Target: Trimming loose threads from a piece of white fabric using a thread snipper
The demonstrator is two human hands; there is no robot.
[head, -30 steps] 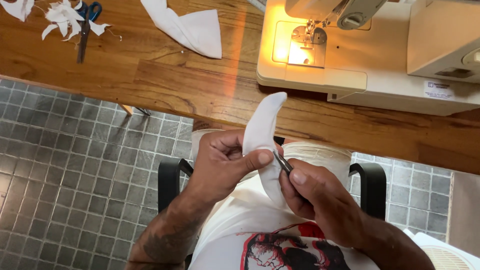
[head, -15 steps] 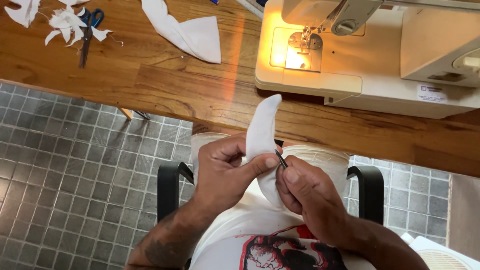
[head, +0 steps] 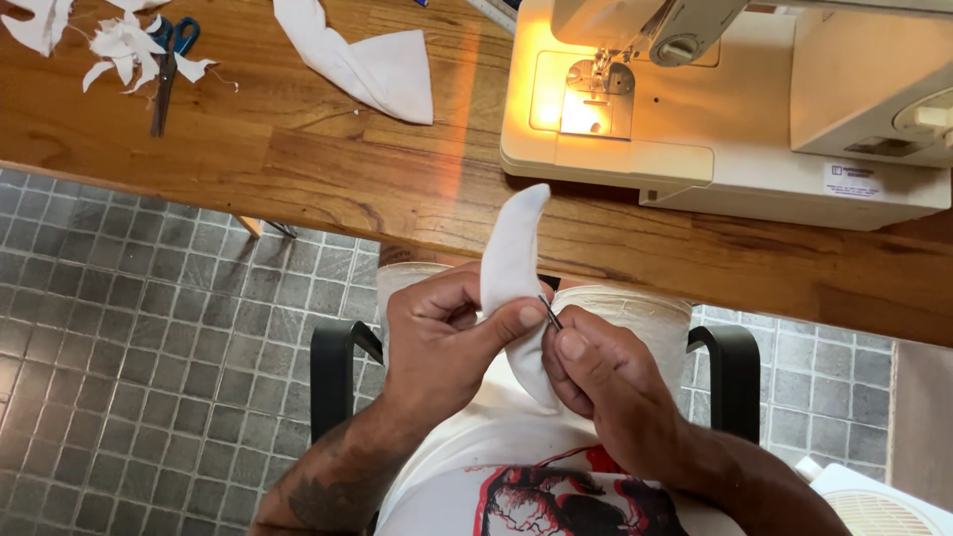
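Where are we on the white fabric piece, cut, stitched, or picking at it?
Looks done: cutting, judging by the scraps and scissors lying on the wooden table. In hand: the left hand pinches a curved white fabric piece while the right hand works a thin metal tool at its edge. Left: another white piece lies beside the lit sewing machine, nothing under its needle.

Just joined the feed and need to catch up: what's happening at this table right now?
A seated person holds a curved white fabric piece over their lap. The left hand pinches it while the right hand works a thin metal tool at its edge. On the wooden table a sewing machine stands with its lamp lit. More white cloth, scraps and scissors lie further along the table.
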